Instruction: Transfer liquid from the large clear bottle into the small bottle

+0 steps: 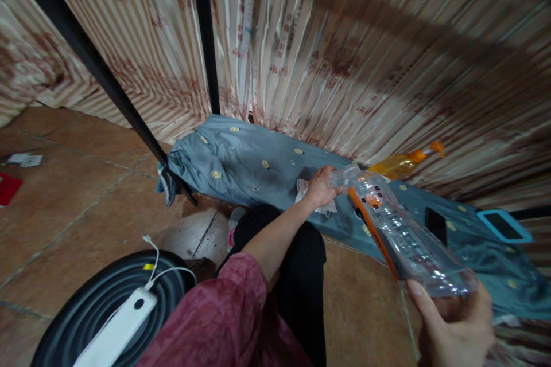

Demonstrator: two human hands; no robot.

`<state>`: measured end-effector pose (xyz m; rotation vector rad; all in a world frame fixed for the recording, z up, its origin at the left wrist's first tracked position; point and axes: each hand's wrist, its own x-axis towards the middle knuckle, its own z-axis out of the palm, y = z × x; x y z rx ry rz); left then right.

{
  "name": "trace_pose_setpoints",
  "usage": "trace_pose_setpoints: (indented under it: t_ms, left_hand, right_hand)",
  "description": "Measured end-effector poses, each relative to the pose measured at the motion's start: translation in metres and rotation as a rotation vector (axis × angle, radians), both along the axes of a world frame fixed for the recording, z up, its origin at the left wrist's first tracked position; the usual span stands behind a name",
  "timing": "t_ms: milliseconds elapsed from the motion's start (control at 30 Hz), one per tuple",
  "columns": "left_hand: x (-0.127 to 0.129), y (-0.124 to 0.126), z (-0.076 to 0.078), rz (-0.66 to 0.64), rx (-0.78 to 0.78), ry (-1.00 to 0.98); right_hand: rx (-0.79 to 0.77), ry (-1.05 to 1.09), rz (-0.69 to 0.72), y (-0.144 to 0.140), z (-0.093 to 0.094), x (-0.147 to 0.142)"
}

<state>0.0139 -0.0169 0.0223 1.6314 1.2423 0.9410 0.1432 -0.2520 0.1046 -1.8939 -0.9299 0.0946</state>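
A clear plastic bottle (408,241) is held aslant in front of me, its neck toward the far side. My right hand (460,321) grips its base. At the narrow end, my left hand (318,189) has its fingers closed around the neck. Crumpled white tissue (328,207) shows under the left hand; I cannot tell whether that hand touches it. Behind the bottle, partly hidden, is a long dark object with an orange edge (365,221). An amber spray bottle (398,165) lies beyond the neck.
A grey-blue patterned cloth (245,155) covers the low surface, with a dark phone (435,225) and a blue-framed device (503,225) on it. Black posts (205,34) rise before a striped curtain (344,40). A white power strip (118,327) rests on a round black stool (64,304).
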Motion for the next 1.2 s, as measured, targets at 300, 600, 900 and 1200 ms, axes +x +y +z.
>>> trace_pose_setpoints:
  t_ms: [300, 600, 900, 1200]
  left_hand:
    - [0.001, 0.001, -0.002, 0.005, 0.005, 0.008]
    - [0.0, 0.0, 0.0, -0.001, 0.011, 0.011]
    - [0.001, 0.001, -0.003, 0.013, 0.025, -0.002]
    - [0.0, 0.001, 0.0, 0.009, 0.015, 0.012]
  right_hand:
    - [0.006, 0.003, 0.001, 0.001, 0.005, -0.005]
    - [0.004, 0.05, 0.0, -0.002, -0.003, 0.004]
    - [-0.014, 0.001, -0.003, -0.003, -0.008, 0.01]
    - [-0.003, -0.02, 0.005, -0.002, -0.004, 0.004]
